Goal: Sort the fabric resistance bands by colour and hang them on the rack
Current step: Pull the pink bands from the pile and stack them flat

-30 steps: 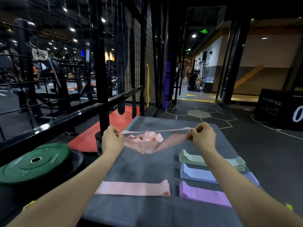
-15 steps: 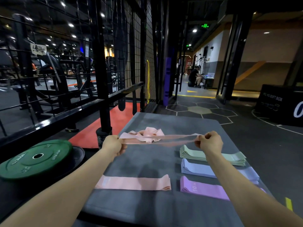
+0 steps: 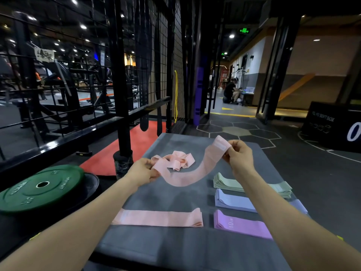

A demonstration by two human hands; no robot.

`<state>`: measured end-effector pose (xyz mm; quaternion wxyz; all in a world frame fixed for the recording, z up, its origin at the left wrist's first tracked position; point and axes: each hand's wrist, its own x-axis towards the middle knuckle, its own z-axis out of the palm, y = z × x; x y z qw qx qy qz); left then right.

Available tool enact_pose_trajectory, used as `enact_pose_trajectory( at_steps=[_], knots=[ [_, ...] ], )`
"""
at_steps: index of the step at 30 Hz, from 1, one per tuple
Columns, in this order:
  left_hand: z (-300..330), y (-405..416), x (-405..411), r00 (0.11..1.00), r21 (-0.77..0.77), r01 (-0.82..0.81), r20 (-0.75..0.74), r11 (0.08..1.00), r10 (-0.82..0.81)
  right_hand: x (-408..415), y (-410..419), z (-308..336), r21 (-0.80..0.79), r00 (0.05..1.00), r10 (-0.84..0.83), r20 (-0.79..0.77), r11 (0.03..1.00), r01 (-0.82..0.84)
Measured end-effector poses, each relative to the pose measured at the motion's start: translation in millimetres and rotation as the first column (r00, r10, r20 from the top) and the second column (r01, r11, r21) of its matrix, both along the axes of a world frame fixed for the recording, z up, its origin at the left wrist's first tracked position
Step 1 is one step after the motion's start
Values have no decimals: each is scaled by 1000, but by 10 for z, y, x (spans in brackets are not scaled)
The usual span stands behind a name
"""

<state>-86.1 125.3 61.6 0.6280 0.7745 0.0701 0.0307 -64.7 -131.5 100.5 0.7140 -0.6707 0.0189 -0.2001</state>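
Pink band [image 3: 185, 173] sags in a slack curve above the grey surface [image 3: 166, 249], its ends pinched by the left hand [image 3: 143, 171] and right hand [image 3: 238, 155]. Light, limp fabric: best held at both ends, as here.

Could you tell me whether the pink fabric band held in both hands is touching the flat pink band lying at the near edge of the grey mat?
Apart. The head view shows bare grey mat between the sagging held pink band and the flat pink band.
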Motion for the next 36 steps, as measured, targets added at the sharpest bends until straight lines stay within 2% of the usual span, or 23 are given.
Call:
enact_pose_trajectory(
  at_steps=[4, 6, 8, 11, 15, 19, 22, 28, 36],
  knots=[
    [144, -131, -15, 997, 188, 2, 79, 982, -17, 12, 179, 118, 10, 997, 72, 22, 997, -73],
    [230, -240, -26, 988, 179, -18, 153, 984, -10, 12, 281, 147, 9, 992, 118, 49, 993, -118],
    [313, -395, -74, 989, 29, 56, 133, 998, -59, 8, 382, 150, -6, 988, 145, 57, 989, -145],
    [389, -639, -156, 986, -200, 163, -12, 966, -169, 18, 518, 125, -27, 986, 155, 59, 988, -153],
    [462, -790, -179, 975, -450, 90, -143, 888, -171, 18, 630, 131, -95, 985, 163, 59, 983, -157],
    [516, -805, -192, 968, -588, 72, -153, 806, -198, 6, 654, 155, -101, 981, 184, 62, 979, -177],
    [507, -770, -183, 973, -576, 58, -150, 815, -175, -7, 654, 128, -90, 981, 189, 53, 979, -183],
    [489, -666, -157, 988, -448, 54, -105, 893, -112, -3, 589, 47, -149, 987, 157, 23, 977, -152],
    [665, -513, -58, 1000, -303, 19, -1, 953, -20, -41, 530, 48, -356, 989, 147, 24, 926, -129]
  ],
)
